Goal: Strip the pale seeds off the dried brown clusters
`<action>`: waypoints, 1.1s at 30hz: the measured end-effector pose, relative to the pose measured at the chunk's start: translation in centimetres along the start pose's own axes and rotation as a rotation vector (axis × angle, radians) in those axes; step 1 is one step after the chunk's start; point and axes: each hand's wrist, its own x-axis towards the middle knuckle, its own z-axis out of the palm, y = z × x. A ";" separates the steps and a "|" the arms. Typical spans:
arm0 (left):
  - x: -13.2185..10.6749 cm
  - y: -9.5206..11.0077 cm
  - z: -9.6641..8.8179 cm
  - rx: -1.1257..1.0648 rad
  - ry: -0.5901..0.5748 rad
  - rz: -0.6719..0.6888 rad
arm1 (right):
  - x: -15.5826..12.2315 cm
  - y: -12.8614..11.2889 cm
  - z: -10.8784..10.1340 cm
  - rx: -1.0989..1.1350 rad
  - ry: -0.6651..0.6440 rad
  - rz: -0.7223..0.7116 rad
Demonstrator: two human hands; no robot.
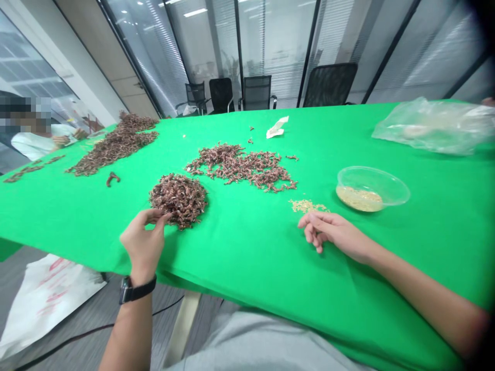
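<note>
- Left hand [144,239]: fingers curled, fingertips [164,217] at the edge of the round heap of dried reddish-brown pieces [178,201]; cannot tell whether a piece is pinched.
- Black-strapped wristwatch [135,290]: on the left wrist.
- Right hand [328,234]: relaxed, fingers loosely curled, nothing visible in it; lies on the green-covered table [247,257], just below a small pile of pale grains [307,206].
- Round heap: on the table, near its front edge, between the hands and closer to the left.
- Looser spread of the same pieces [242,167]: just beyond the heap, well apart from both hands.
- Clear plastic bowl [392,181]: right of the pale pile, holding pale grains [359,198].
- Crumpled plastic bag [436,126]: far right corner of the table.
- Paper scrap [277,127]: beyond the spread.
- Long drift of brown pieces [116,147]: far left on the table, with a single stray piece [113,178] nearby.
- Co-worker's hands [65,138]: at the far left, beside that drift.
- White printed bag [42,304]: on the floor, left of the table — partly in view.
- Black office chairs [328,85]: beyond the table.
</note>
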 end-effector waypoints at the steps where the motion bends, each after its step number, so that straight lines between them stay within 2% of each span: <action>1: 0.0 -0.1 0.0 -0.002 0.002 -0.002 | 0.0 0.0 0.0 0.001 0.000 0.002; 5: 0.0 -0.1 0.1 -0.010 0.021 0.017 | 0.1 0.0 -0.1 0.002 0.002 0.002; 12: 0.2 0.5 0.3 0.043 0.078 0.129 | 0.0 0.0 0.0 0.002 -0.002 0.001; 19: 0.1 0.7 0.6 -0.011 0.064 0.034 | 0.1 -0.1 0.0 -0.004 0.004 0.000; 33: 0.0 0.5 0.7 -0.007 0.069 0.044 | 0.0 -0.3 0.1 0.000 0.003 0.006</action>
